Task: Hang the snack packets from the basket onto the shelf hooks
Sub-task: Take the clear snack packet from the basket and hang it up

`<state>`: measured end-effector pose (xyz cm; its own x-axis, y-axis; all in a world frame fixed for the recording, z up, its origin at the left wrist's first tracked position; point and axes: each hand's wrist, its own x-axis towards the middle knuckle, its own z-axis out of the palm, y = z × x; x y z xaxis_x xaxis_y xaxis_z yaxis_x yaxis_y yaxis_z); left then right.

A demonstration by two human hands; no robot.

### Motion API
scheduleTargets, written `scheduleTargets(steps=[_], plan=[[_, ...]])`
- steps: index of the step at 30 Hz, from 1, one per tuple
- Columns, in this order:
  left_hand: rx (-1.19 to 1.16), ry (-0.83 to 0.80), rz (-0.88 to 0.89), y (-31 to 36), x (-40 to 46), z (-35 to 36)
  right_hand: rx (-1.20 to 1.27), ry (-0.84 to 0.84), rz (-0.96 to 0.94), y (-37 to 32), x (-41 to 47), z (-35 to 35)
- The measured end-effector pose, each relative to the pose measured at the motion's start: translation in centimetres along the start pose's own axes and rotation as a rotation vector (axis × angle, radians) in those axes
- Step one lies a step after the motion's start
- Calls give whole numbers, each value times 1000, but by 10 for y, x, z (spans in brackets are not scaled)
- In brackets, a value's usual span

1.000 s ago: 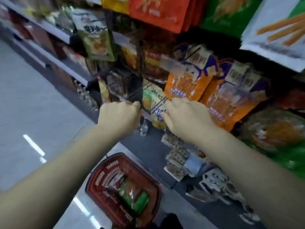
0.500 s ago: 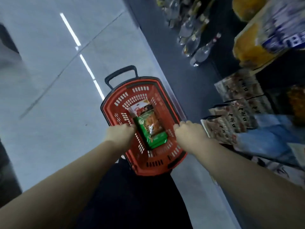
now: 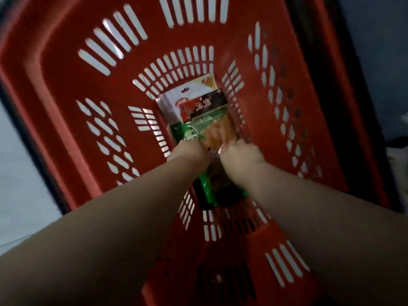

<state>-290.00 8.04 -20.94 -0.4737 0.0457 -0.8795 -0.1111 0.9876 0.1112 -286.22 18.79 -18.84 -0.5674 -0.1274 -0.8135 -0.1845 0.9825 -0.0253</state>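
Snack packet (image 3: 199,120) under both hands looks light, floppy, slick; left hand (image 3: 188,151) and right hand (image 3: 240,155) pinch its middle, deep in the basket (image 3: 66,89).

Basket (image 3: 72,111): red moulded plastic, matt, smooth walls with slotted openings. Snack packet (image 3: 198,115): glossy printed plastic film, slightly crinkled, partly transparent. Floor (image 3: 19,173): pale, smooth, looks like polished tile.

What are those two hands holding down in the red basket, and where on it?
Both the left hand and right hand touch the green-and-orange snack packet around its middle; whether either grips it cannot be told.
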Motion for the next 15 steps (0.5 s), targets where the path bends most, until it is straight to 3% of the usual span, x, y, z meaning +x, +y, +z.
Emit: scheduleTargets(steps=[2,6,9,11,15], plan=[[-174,39,-58,1,23,10,34,0,56,5,22,16],[-857,168,-265,-3,45,15,170,-22,127,8,38,31],[-1160,99,-278,-5,52,17,296,-21,163,9,37,33],[-1193,100,-261,-3,51,13,447,9,228,12,41,36],[-953,214,-224,-5,37,1,978,34,409,14,56,27]])
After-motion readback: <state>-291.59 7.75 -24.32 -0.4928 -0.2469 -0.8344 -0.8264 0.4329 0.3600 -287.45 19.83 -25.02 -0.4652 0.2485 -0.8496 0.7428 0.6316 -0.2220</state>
